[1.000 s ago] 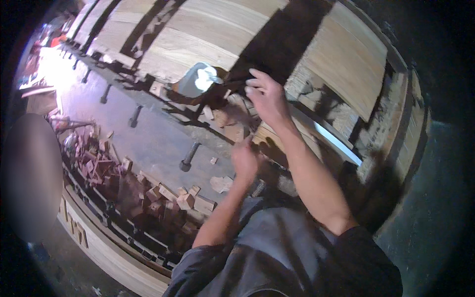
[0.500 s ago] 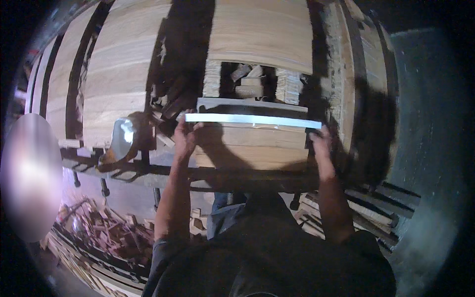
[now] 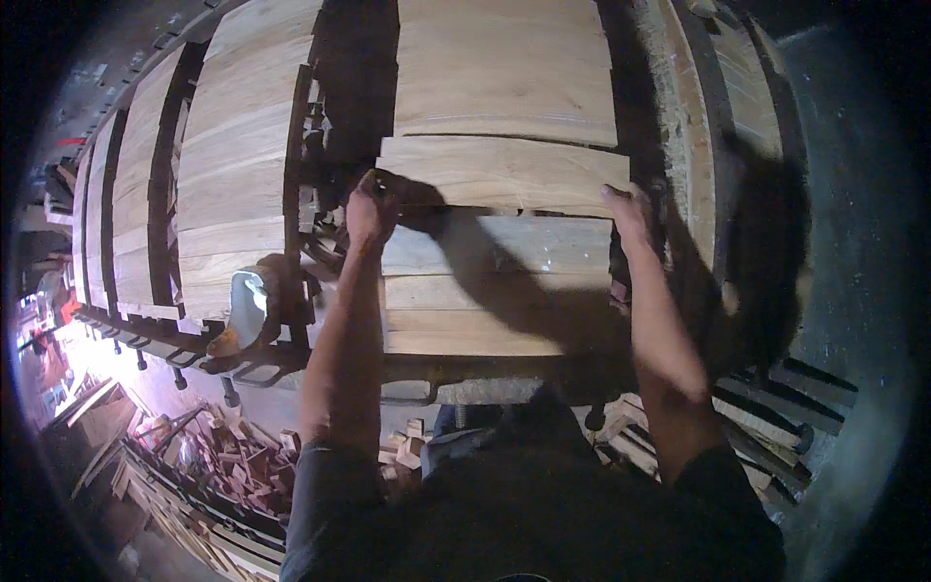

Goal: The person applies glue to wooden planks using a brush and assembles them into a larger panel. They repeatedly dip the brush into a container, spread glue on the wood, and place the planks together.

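A pale wooden board [image 3: 504,173] lies flat across the gap in the middle row of boards. My left hand [image 3: 372,210] is closed round its left end, and my right hand [image 3: 628,210] grips the right end with the thumb on top. Just beyond it is the long wooden panel [image 3: 504,68], with a thin dark line between them. On the near side is a greyish board [image 3: 485,242] with a wet-looking sheen, followed by two more pale boards [image 3: 456,335] toward me. My arm's shadow falls across these.
A cut-open white container [image 3: 249,303] with brown stains stands left of my left forearm. Further wooden panels [image 3: 233,165] run alongside, separated by dark gaps. Metal clamp bars [image 3: 407,391] cross the near edge. Wood offcuts [image 3: 242,446] are heaped below on the left, and timber strips [image 3: 766,427] on the right.
The board was held on edge with its white, shiny narrow side up; now it lies flat. Both hands moved slightly farther away, and the board covers the opening where wood scraps showed.
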The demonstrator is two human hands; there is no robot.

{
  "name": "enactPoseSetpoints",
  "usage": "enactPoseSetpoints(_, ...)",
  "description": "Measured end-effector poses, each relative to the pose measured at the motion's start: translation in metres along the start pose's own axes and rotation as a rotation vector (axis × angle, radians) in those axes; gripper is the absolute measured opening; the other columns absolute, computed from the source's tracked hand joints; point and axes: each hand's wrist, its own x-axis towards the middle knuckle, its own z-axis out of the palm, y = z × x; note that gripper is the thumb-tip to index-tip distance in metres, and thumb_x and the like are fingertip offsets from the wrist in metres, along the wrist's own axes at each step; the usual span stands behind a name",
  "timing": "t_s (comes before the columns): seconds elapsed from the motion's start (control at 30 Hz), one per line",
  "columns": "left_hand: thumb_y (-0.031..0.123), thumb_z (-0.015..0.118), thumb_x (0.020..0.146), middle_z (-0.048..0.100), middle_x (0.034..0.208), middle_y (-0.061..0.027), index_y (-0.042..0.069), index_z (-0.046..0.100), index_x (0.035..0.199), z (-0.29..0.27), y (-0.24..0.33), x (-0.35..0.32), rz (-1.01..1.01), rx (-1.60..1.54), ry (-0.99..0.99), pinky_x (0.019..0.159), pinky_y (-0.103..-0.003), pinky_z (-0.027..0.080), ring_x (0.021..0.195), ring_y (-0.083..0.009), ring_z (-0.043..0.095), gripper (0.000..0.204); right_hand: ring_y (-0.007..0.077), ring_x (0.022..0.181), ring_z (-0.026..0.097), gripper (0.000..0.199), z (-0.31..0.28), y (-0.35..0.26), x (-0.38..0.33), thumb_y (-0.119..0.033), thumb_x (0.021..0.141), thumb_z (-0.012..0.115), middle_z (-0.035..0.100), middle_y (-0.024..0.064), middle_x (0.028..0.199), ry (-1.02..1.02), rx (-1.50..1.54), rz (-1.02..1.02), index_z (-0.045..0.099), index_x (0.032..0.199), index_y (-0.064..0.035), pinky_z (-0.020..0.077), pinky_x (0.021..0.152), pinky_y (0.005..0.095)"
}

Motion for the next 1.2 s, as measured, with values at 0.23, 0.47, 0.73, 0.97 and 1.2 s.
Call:
enactPoseSetpoints(0.23,0.027,0.073,0.076,0.066,0.115,-0.0202,-0.001,0.043,0.139,0.03,-0.027,-0.005,-0.136,0.026,0.064,0.09,-0.04,0.051,0.106,-0.0357,0.065,0.075,0.0236,0.097,0.063,0.048,0.036,0.017,-0.001,-0.028,0.077,0.076,0.068,0.011,0.105,0.027,-0.026,-0.005,0.064,0.115,-0.0014,0.0478,0.087,0.0366)
enactPoseSetpoints(0.47,0.014,0.074,0.076,0.065,0.121,-0.014,0.001,0.032,0.148,0.031,-0.01,-0.02,-0.143,-0.213,0.046,0.09,-0.03,0.048,0.1,-0.0192,0.063,0.084,0.0183,0.1,0.059,0.043,0.031,0.025,0.039,-0.017,0.079,0.076,0.066,0.0063,0.109,-0.005,0.143,0.078,0.063,0.117,-0.0036,0.0462,0.089,0.0338)
enactPoseSetpoints(0.73,0.01,0.072,0.07,0.068,0.1,-0.014,0.008,0.036,0.147,0.036,-0.013,-0.025,0.013,-0.095,0.179,0.082,-0.034,0.051,0.088,-0.0272,0.067,0.085,0.0172,0.103,0.06,0.045,0.03,0.028,0.04,-0.012,0.083,0.075,0.066,0.0057,0.112,0.049,0.247,0.1,0.06,0.124,-0.0016,0.0466,0.092,0.032)
enactPoseSetpoints(0.97,0.01,0.076,0.066,0.067,0.096,-0.0103,0.01,0.036,0.147,0.036,-0.009,-0.026,-0.036,-0.096,0.149,0.077,-0.04,0.052,0.086,-0.0298,0.066,0.09,0.0183,0.098,0.061,0.046,0.037,0.024,0.035,-0.011,0.084,0.073,0.065,0.0092,0.112,0.166,0.364,0.193,0.058,0.126,0.0016,0.0469,0.092,0.0308)
enactPoseSetpoints(1.2,0.013,0.07,0.073,0.068,0.092,-0.013,0.008,0.04,0.143,0.038,-0.009,-0.02,0.107,0.219,0.263,0.071,-0.042,0.054,0.082,-0.0336,0.067,0.076,0.0197,0.095,0.061,0.032,0.04,0.026,0.033,-0.016,0.087,0.07,0.067,0.0078,0.107,0.163,0.428,0.139,0.066,0.112,0.0027,0.0461,0.091,0.0333)
